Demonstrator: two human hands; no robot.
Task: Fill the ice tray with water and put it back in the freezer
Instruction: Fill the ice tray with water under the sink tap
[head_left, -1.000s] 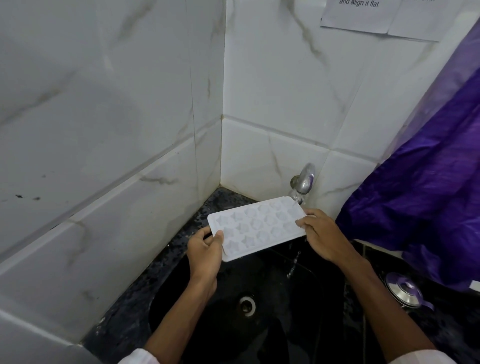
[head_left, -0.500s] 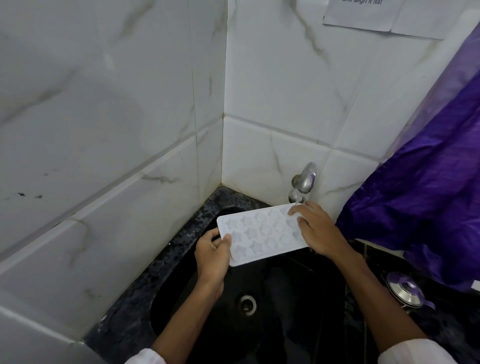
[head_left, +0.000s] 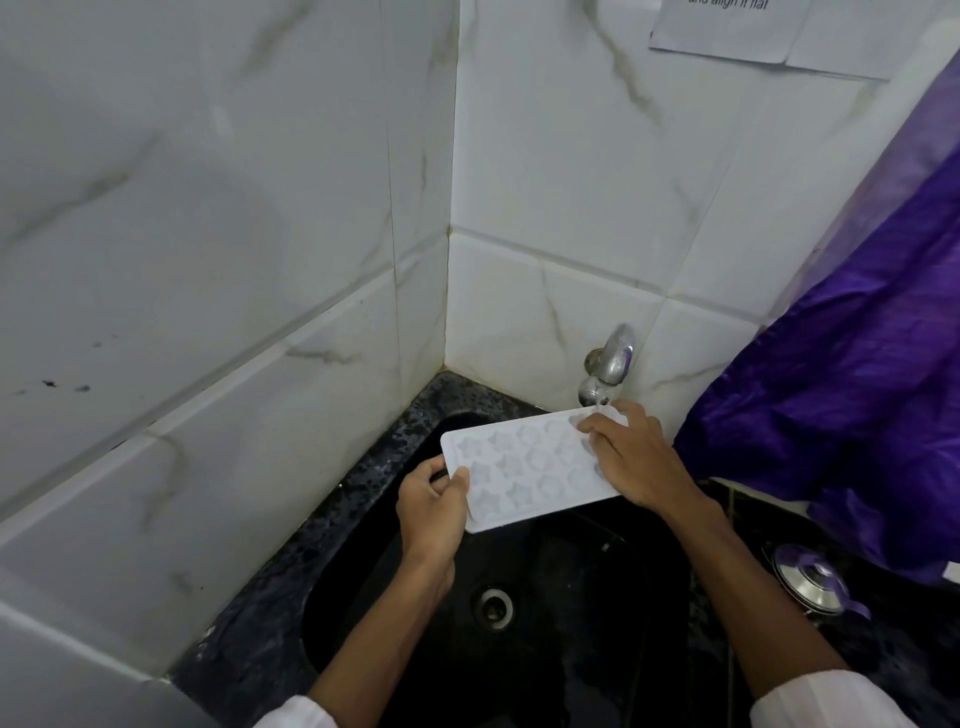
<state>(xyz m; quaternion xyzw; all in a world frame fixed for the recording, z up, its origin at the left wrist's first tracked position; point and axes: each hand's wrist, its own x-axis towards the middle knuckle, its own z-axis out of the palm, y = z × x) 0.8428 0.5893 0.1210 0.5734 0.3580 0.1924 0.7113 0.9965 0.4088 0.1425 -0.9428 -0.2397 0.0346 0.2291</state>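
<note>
**Tray held under tap, over sink**

Walls (head_left: 208, 260): white marbled tile, meeting in a corner behind the sink. A sheet of paper (head_left: 727, 26) is stuck high on the right-hand wall, its print cut off by the frame edge.

Cloth (head_left: 857, 389): purple and crumpled, hanging down the right side to the counter.

Sink (head_left: 571, 623): a black basin set in a dark speckled counter (head_left: 260, 623).

Tray (head_left: 524, 467): white, with star-shaped cells (some look round). It is held level in the air above the back of the sink, long axis running left to right. Its far right corner sits just under the tap spout. Cannot tell whether water is running or whether any cell holds water.

Right hand (head_left: 636, 462): holds the tray's right end, fingers bent over its top face; the thumb is hidden.

Left hand (head_left: 434, 506): grips the tray's left end, thumb on top and fingers curled beneath the edge.

Lid (head_left: 810, 577): steel with a purple knob, on the counter to the right, below the cloth.

Tap (head_left: 608, 369): chrome, fixed to the right-hand wall.

Drain (head_left: 493, 608): a metal ring in the sink floor, between the forearms.
</note>
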